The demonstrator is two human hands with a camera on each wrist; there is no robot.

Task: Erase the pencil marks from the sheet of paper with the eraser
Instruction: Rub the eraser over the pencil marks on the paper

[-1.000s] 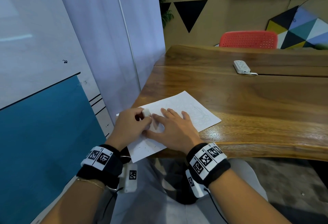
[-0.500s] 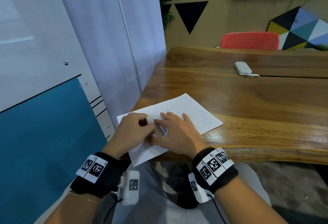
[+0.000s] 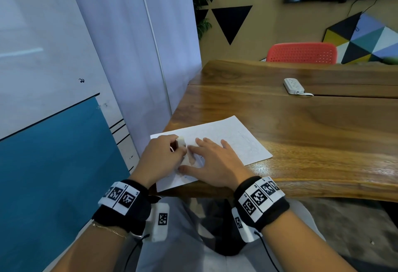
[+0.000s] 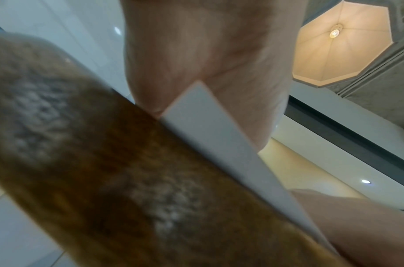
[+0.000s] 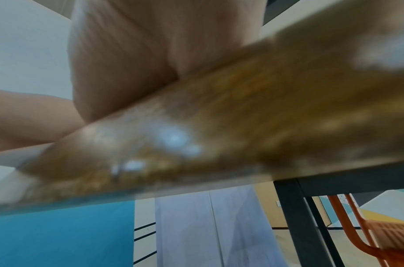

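A white sheet of paper (image 3: 226, 140) with faint pencil lines lies at the near left corner of the wooden table (image 3: 301, 131). My left hand (image 3: 172, 149) pinches a small white eraser (image 3: 181, 142), holding it down on the sheet's left part. Beside it, my right hand (image 3: 206, 153) lies flat on the paper with straight, spread fingers. In the left wrist view, only the heel of the left hand (image 4: 207, 45), the paper's edge (image 4: 210, 137) and the blurred table edge (image 4: 82, 144) show. The right wrist view holds the right hand's heel (image 5: 127, 54) on the table edge (image 5: 242, 117).
A white power strip (image 3: 294, 86) lies far back on the table. Behind the table stands a red chair (image 3: 301, 53). A white and blue wall panel (image 3: 53, 142) and a curtain (image 3: 140, 56) stand close on the left. A dark table leg (image 5: 294, 216) shows below.
The left hand with the eraser has shifted a little over the paper's left part. The right hand has kept its place flat on the sheet.
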